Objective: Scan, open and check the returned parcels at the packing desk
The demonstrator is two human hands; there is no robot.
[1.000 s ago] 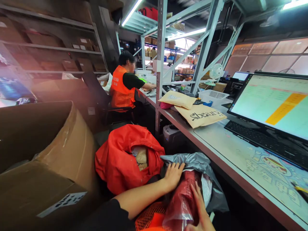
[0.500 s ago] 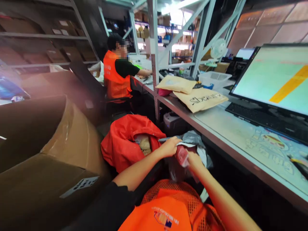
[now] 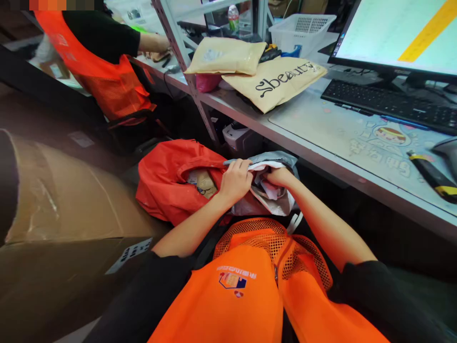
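Observation:
In front of my vest, my left hand [image 3: 236, 182] is closed on the left rim of a grey plastic bag [image 3: 274, 156] with a white lining. My right hand [image 3: 281, 177] reaches in at the bag's mouth, its fingers curled and partly hidden by the folds. Beneath those fingers shows a pale pinkish, crumpled piece [image 3: 272, 191]; I cannot make out what it is. Left of the grey bag stands a red sack [image 3: 160, 178], open at the top, with brown packages [image 3: 205, 183] inside.
A large cardboard box [image 3: 71, 200] stands at the left. Along the right runs a desk [image 3: 321, 128] with padded mailers [image 3: 274, 83], a white basket [image 3: 303, 31], a keyboard [image 3: 389, 105], a monitor [image 3: 396, 33] and a cutter [image 3: 433, 176]. A co-worker [image 3: 103, 62] sits beyond.
My view has tipped down. My right hand has moved deeper into the grey bag, and the red plastic-wrapped item beside it no longer shows plainly. My left hand still grips the rim.

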